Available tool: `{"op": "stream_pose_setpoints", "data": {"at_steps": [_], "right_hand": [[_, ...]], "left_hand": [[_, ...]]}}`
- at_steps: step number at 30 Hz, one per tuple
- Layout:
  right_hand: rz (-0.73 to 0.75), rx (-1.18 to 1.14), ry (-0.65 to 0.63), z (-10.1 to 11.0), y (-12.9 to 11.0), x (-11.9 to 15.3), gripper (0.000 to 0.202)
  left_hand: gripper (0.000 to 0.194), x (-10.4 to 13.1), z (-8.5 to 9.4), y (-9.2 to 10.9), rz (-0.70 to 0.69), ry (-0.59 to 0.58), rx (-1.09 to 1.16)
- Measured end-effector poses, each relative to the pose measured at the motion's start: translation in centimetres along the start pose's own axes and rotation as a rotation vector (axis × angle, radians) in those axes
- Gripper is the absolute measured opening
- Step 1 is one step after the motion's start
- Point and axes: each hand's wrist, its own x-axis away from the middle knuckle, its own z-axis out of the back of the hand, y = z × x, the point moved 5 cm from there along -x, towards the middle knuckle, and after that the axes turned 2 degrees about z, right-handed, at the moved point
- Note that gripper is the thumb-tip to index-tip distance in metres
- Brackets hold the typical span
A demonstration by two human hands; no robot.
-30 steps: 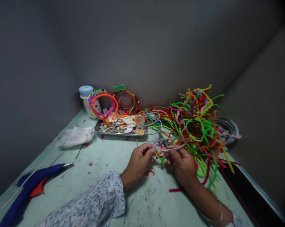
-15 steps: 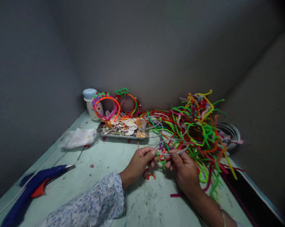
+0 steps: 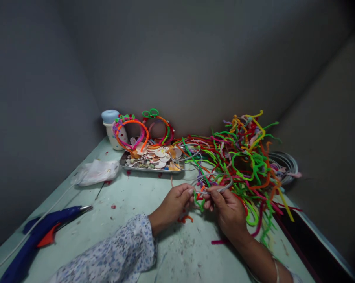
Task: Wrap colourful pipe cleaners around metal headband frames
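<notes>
Along the table's left side, a blue glue gun is lying with a white cord running across it; a patterned sleeve catching that cord could be dragging the gun. Near the middle, the left hand is pinching a grey ring at its near side, thumb and forefinger almost meeting. A green fuzzy strip is hanging between the hands, and a weak pinch could be letting it slip. The right hand is gripping the same ring, fingers curling in; just behind, a tangled heap of strips is crowding close and could be snagging the ring.

Leftmost, the frame is cutting off the gun's handle. Fingers are hiding how the green strip is joining the ring. Farther right, the heap is partly covering a wire coil.
</notes>
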Motion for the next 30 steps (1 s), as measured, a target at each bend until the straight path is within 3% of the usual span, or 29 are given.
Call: {"op": "stream_pose_setpoints", "data": {"at_steps": [9,16,20,26,30], "right_hand": [[0.004,-0.045,-0.037,0.5,0.7,-0.3,0.022],[0.027,0.091,-0.051,1.3,1.2,-0.5,0.024],[0.097,0.235,-0.087,1.1,0.8,-0.6,0.025],[0.341,0.477,-0.216,-0.4,-1.0,0.0,0.015],[0.309,0.437,-0.222,-0.3,-0.8,0.5,0.020]], "left_hand": [[0.030,0.0,0.3,0.7,-0.038,0.044,-0.052],[0.028,0.1,0.4,1.4,-0.062,0.095,-0.035],[0.028,0.3,0.2,1.7,-0.070,0.092,-0.001],[0.027,0.5,0.3,2.1,-0.084,0.146,0.092],[0.024,0.4,0.3,1.8,-0.071,0.168,0.227]]}}
